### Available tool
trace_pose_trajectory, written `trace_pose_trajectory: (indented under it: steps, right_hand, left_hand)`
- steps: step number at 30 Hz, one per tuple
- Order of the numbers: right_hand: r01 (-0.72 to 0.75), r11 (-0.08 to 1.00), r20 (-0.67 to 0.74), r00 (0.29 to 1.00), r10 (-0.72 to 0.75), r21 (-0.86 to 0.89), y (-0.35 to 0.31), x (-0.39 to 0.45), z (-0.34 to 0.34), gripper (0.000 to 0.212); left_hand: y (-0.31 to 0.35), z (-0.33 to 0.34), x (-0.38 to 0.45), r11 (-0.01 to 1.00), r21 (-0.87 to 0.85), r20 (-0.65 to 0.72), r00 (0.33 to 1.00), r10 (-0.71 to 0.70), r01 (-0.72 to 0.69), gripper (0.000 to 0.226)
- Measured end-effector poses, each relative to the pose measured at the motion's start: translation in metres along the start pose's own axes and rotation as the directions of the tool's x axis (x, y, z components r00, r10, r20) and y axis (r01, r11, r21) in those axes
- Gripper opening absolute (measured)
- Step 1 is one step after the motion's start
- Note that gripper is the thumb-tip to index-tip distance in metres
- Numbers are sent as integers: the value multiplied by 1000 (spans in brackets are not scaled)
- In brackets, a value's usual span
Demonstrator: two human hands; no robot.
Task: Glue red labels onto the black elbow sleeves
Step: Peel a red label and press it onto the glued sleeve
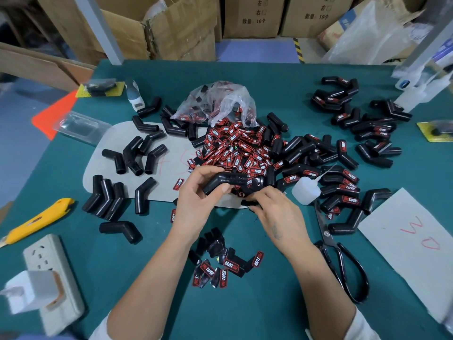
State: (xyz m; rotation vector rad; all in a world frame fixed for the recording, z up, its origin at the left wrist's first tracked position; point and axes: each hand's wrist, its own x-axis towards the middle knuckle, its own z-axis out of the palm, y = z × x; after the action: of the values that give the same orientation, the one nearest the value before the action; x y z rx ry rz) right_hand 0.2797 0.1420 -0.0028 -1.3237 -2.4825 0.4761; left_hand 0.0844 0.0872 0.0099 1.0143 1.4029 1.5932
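Fingers of the left hand (196,192) curl round one black elbow sleeve (226,181), held above the green table (245,303) just in front of the label heap. The right hand (272,212) has its fingertips curled in against the sleeve's other end; whether they pinch a label or the sleeve itself cannot be told. A crumpled clear plastic bag (220,101) lies open on its side, with red-and-black labels (235,148) inside it and spilling out into a heap on the grey mat (103,153). Bare sleeves (137,153) lie scattered on the mat to the left; sleeves with labels on them (343,187) are piled to the right. A small white glue bottle (305,191) lies just beside the right hand, black scissors (343,261) nearer the table edge. A few loose labels (220,266) sit between the forearms. Open cardboard cartons (171,25) stand behind the table, their contents hidden.
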Motion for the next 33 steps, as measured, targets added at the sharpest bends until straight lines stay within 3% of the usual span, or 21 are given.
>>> trace_pose_trajectory:
  steps: [5,7,8,11,13,17,20,26,33]
  right_hand:
    - [-36,998,-40,999,37,45,0,-1,-4,15]
    - [-101,971,-37,993,111,216,1,-2,-1,15]
    - [-154,913,-11,985,171,377,1,-2,0,15]
    - [-299,579,157,946,282,759,-1,1,-5,25]
    - [-307,447,208,944,257,840,0,2,-8,25]
    - [-273,328,218,956,195,905,-2,2,-12,33]
    - [-248,273,209,964,164,930,-3,1,-13,35]
    - [-254,224,201,952,233,941,-4,1,-12,12]
    - [-178,296,109,966,234,938,-6,-1,-14,11]
  left_hand:
    - [-4,-3,1,999,10,-13,999,-33,33,30]
    - [-4,-3,1,1000,-11,-5,1000,-26,26,32]
    - [-5,-3,1,999,-31,-1,1000,-21,21,33]
    - [-6,-3,2,998,-65,-18,1000,-18,17,36]
    - [-7,-3,3,997,-75,-25,999,-20,18,33]
    - [-8,-5,4,998,-52,0,1000,-27,27,23]
    - [-6,-6,5,1000,-14,9,1000,-6,6,26]
    - [-9,-6,4,999,-44,25,1000,7,-6,33]
    - [-9,-8,4,995,-101,61,998,-13,19,49]
